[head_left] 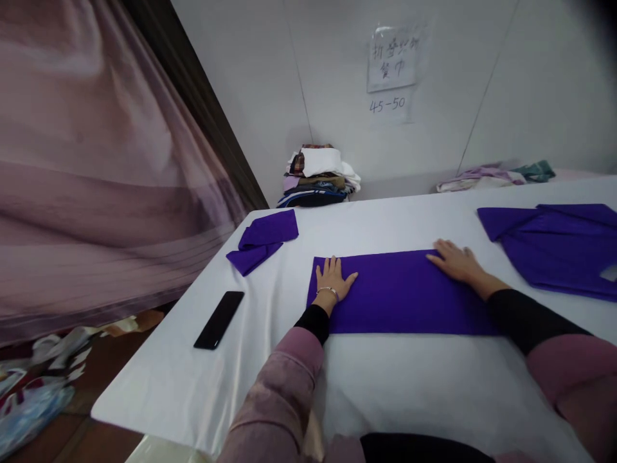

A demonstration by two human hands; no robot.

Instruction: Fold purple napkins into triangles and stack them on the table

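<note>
Flat, rectangular purple cloth (393, 299) on a white-covered surface (159, 379), centre of frame.
Lower left: black, slab-shaped phone (218, 320); beyond it, a small, loosely folded purple cloth piece (270, 235). Centre: left hand (333, 280) open, fingers spread, palm down on the flat cloth's left end. Right of centre: right hand (456, 260) open, laid across its far edge. Right edge: larger, rumpled purple fabric (559, 247), apart from the flat cloth.

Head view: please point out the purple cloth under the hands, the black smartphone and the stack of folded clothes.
Purple cloth (393, 296), head view, middle of its flat top face.
Black smartphone (219, 320), head view, middle of its upper face.
Stack of folded clothes (319, 180), head view, garments midway up.
</note>
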